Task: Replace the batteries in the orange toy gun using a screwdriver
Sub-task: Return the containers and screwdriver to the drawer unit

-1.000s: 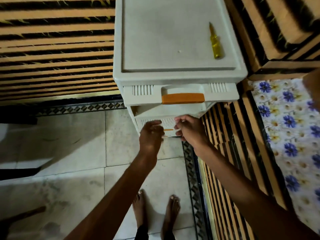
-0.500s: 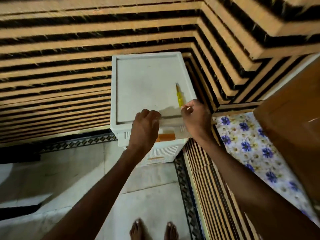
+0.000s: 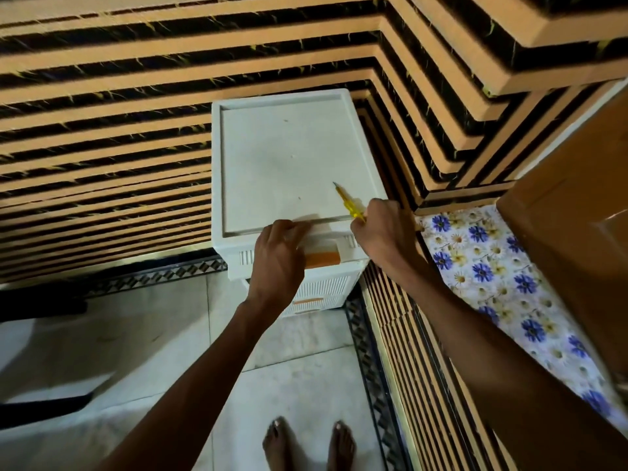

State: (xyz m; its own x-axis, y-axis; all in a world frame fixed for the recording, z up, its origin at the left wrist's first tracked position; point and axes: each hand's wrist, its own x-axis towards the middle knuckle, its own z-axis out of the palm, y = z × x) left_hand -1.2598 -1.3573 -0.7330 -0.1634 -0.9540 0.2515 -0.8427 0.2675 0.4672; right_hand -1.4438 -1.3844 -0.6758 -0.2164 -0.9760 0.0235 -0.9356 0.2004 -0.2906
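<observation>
A yellow screwdriver [image 3: 347, 202] lies at an angle on the front right of the white plastic drawer unit's top [image 3: 282, 164]. Its tip points away from me. My right hand [image 3: 385, 234] grips its handle end, fingers curled round it. My left hand [image 3: 277, 258] sits at the unit's front rim, fingers curled over the edge just above the top drawer's orange handle [image 3: 323, 258], which it partly covers. No orange toy gun or batteries are in view.
The unit stands in a corner of striped orange-and-black wall panels [image 3: 102, 147]. A flowered cloth [image 3: 492, 273] and a brown cardboard box [image 3: 571, 232] lie to the right. Pale floor tiles [image 3: 153, 351] and my bare feet [image 3: 309, 447] are below.
Both hands rose from the lower drawer to the unit's top edge. My right hand reached the screwdriver and took hold of it, and it now lies tilted. The view pulled back.
</observation>
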